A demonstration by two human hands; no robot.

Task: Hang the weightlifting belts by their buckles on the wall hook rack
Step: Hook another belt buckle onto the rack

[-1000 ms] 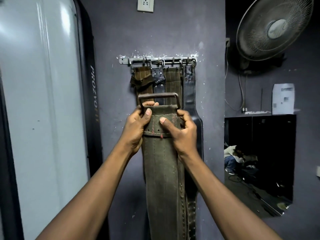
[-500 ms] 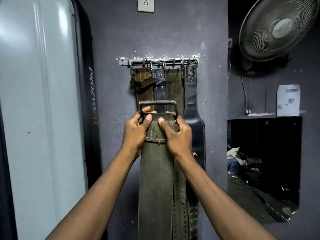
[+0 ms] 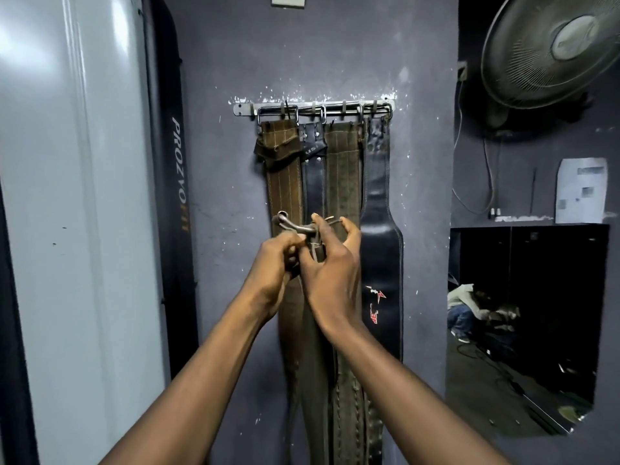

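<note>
A metal hook rack is fixed to the purple wall. Several belts hang from it by their buckles: a brown one, a narrow black one, an olive one and a wide black one. In front of them I hold an olive belt, turned nearly edge-on, hanging straight down. My left hand grips its top end below the metal buckle. My right hand grips the same end from the right, thumb and fingers curled round the buckle's bar.
A tall white panel and a black rolled mat stand at the left. A wall fan hangs at the upper right above a mirror. A socket sits above the rack.
The held belt has dropped lower and twisted from flat-on to edge-on. Both hands have come closer together round the buckle end, and the buckle now tilts sideways.
</note>
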